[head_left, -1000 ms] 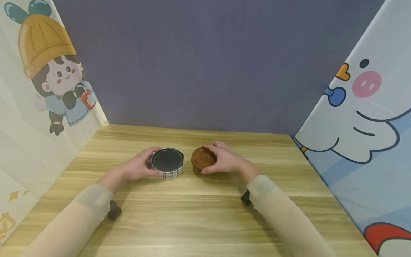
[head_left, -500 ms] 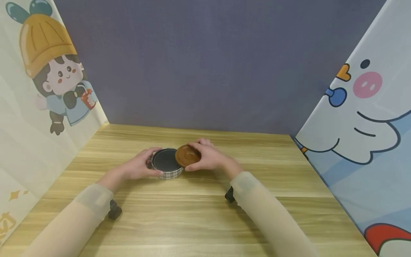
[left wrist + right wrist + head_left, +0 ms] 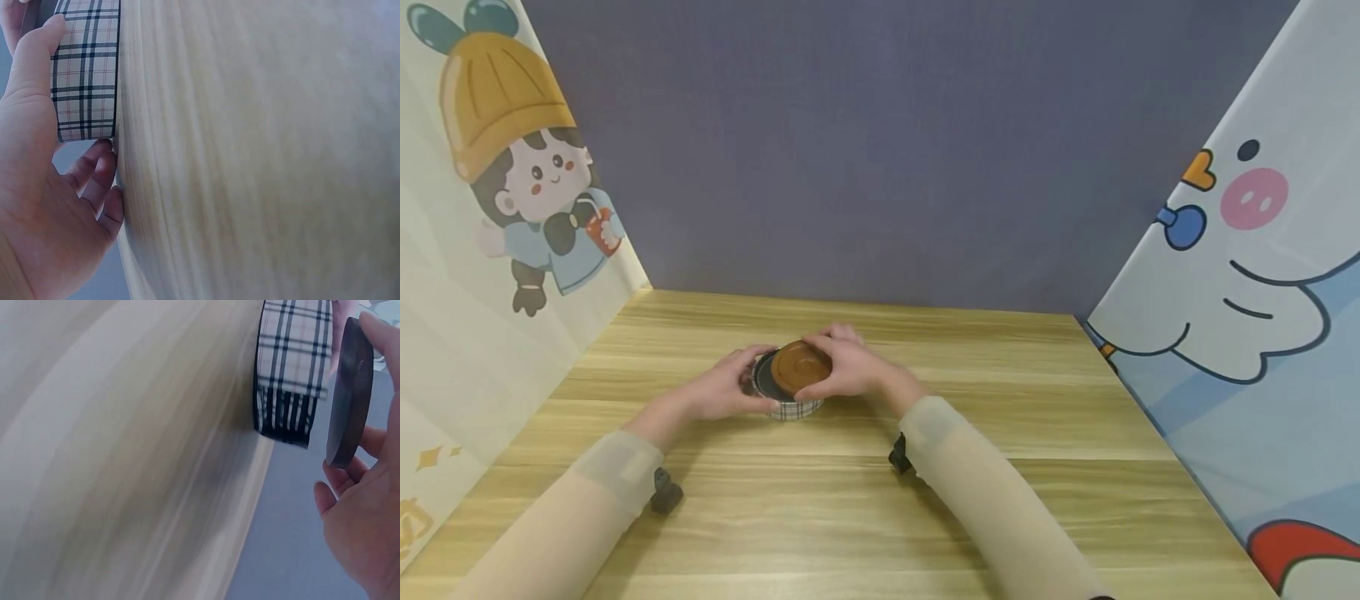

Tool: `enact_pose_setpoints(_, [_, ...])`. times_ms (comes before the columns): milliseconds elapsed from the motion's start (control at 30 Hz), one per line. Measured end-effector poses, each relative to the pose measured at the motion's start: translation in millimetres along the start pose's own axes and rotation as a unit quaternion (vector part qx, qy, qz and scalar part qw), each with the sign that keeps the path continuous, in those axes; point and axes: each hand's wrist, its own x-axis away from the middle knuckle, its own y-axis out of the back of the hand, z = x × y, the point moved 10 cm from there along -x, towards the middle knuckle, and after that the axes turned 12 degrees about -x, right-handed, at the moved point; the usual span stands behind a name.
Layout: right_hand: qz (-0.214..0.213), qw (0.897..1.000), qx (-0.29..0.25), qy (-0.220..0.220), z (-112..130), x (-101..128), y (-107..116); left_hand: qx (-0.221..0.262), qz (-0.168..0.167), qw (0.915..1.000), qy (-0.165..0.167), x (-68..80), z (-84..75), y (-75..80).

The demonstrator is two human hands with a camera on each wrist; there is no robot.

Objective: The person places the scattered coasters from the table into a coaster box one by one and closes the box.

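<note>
A round box [image 3: 792,411] with a plaid side and a black stitched top stands on the wooden table. My left hand [image 3: 726,387] grips it from the left, thumb along the plaid side in the left wrist view, where the box [image 3: 86,75] fills the upper left. Above the black top, my right hand [image 3: 852,371] holds a brown round coaster [image 3: 797,367] with ring grooves by its edge. From the right wrist camera, a gap shows between the coaster [image 3: 353,394] and the plaid box [image 3: 294,350]. The coaster hides much of the black top in the head view.
The pale wooden table [image 3: 820,500] runs back to a dark grey-blue panel [image 3: 865,150]. Cartoon-printed panels [image 3: 467,333] flank it on both sides. Black wrist cameras [image 3: 666,492] sit beneath both sleeves.
My right hand has carried the brown coaster leftward, from beside the plaid box to over its black top. The left hand and the box have stayed put.
</note>
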Motion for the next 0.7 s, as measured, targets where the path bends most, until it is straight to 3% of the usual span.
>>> enact_pose_setpoints(700, [0.015, 1.0, -0.003, -0.017, -0.7, -16.9, -24.5, -0.027, -0.009, 0.9996, -0.003, 1.3, 1.3, 2.1])
